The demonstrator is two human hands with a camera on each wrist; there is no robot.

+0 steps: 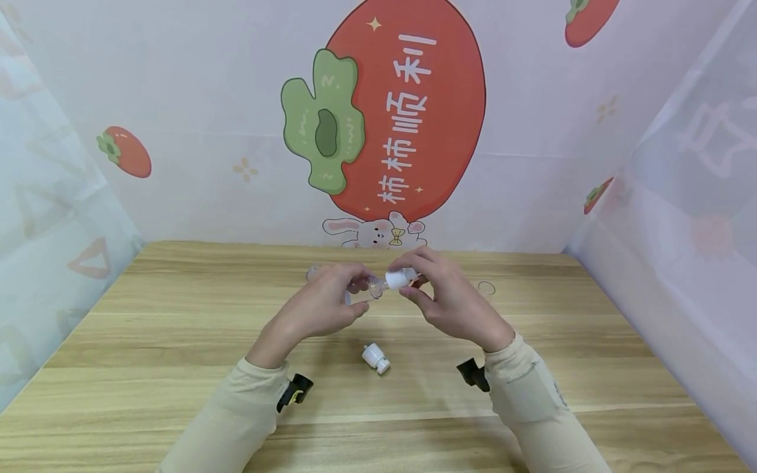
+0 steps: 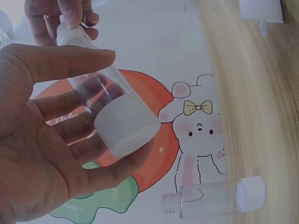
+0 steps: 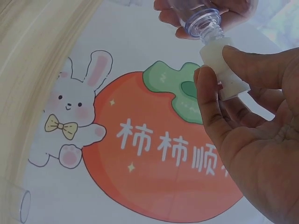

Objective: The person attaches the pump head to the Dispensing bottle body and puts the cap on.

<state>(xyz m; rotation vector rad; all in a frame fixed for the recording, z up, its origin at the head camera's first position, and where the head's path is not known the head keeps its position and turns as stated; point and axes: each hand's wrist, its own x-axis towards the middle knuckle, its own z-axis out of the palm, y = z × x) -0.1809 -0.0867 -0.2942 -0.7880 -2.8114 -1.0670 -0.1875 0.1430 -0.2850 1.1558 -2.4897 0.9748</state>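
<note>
My left hand [image 1: 325,302] holds a clear bottle [image 2: 126,128] with a white base, thumb on one side and fingers on the other. The bottle tilts, its threaded neck towards the right. My right hand [image 1: 455,299] pinches a white pump head [image 3: 216,58] between thumb and fingers, at the mouth of that bottle. In the right wrist view, part of the thread shows between the pump head and the bottle's shoulder. Beyond my left hand is a second clear bottle [image 2: 210,198], with a white base and bare threaded neck. Another white pump head [image 1: 375,358] lies on the table between my forearms.
A clear, round-rimmed piece [image 1: 487,288], possibly a cap, is on the wooden table [image 1: 177,368] beyond my right hand. A printed white backdrop [image 1: 213,203] rises behind the table's far edge. Black devices are strapped to both wrists.
</note>
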